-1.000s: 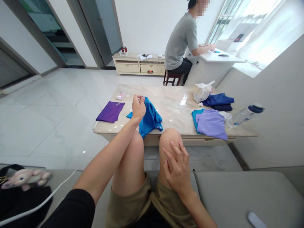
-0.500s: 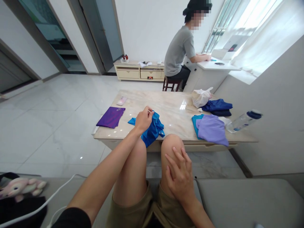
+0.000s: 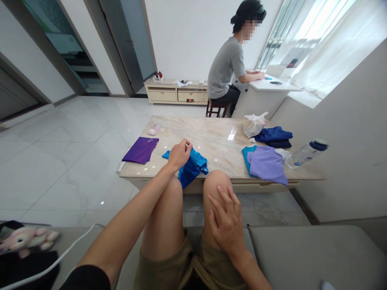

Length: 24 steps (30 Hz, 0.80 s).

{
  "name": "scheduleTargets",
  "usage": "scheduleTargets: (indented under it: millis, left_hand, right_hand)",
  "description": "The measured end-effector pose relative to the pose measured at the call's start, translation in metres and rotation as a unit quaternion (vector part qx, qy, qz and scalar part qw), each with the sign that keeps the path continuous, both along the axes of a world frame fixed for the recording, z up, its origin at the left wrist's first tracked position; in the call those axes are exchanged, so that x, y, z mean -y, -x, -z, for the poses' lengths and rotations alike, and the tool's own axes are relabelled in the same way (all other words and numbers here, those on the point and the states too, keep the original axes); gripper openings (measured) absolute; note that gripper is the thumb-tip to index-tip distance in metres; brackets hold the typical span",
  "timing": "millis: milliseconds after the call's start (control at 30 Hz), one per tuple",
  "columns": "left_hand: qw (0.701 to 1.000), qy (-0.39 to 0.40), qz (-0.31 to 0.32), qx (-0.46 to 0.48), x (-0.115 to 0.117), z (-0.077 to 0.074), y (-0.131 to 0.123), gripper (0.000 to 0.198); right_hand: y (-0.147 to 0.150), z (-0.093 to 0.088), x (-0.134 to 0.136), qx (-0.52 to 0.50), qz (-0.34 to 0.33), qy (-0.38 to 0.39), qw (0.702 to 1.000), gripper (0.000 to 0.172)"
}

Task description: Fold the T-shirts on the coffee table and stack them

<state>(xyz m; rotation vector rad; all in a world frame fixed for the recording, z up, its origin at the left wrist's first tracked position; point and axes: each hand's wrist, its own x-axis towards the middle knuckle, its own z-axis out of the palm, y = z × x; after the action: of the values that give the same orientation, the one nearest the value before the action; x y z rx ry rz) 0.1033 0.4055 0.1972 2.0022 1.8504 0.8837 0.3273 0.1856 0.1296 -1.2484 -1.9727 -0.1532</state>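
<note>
Cloth (image 3: 196, 164), bright blue and bunched, lies under the left hand (image 3: 180, 155), its near end drooping over the tabletop (image 3: 220, 147) edge, probably drawn close for easy reach. That hand's fingers are curled together at the cloth's upper part; their tips are masked, so I cannot tell whether they grip it. The right hand (image 3: 226, 219) lies spread and loose on the knee (image 3: 216, 181), seemingly just resting. Left of the left hand is a purple piece (image 3: 140, 150), folded flat, perhaps set aside to leave working room. Well to its right, a lilac piece (image 3: 267, 164) largely covers a teal one (image 3: 246, 156). Farther off, a bag (image 3: 254, 125) hides its contents. Beyond the left hand, a small packet (image 3: 154, 129) is too blurred to identify.
</note>
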Motion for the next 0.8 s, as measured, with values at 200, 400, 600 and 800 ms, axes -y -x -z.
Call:
scheduleTargets:
  millis: [200,400,600,800]
  left_hand:
    - [1.0,0.002,0.0,-0.002,0.0001,0.0005,0.001,0.014]
    - [1.0,0.011,-0.001,-0.005,0.0014,-0.0002,0.0,0.014]
    - [1.0,0.014,-0.003,-0.017,0.0024,-0.0013,0.0007,0.014]
    - [1.0,0.017,-0.007,-0.02,0.0045,-0.002,0.0022,0.015]
  right_hand:
    - [0.0002,0.0006,-0.0002,-0.001,-0.001,-0.002,1.0,0.05]
    - [-0.0001,0.0005,0.0006,-0.001,0.003,0.002,1.0,0.05]
    - [-0.0004,0.0006,0.0006,-0.006,0.003,-0.002,1.0,0.051]
    - [-0.0005,0.0009,0.0004,0.0,0.002,-0.001,1.0,0.052]
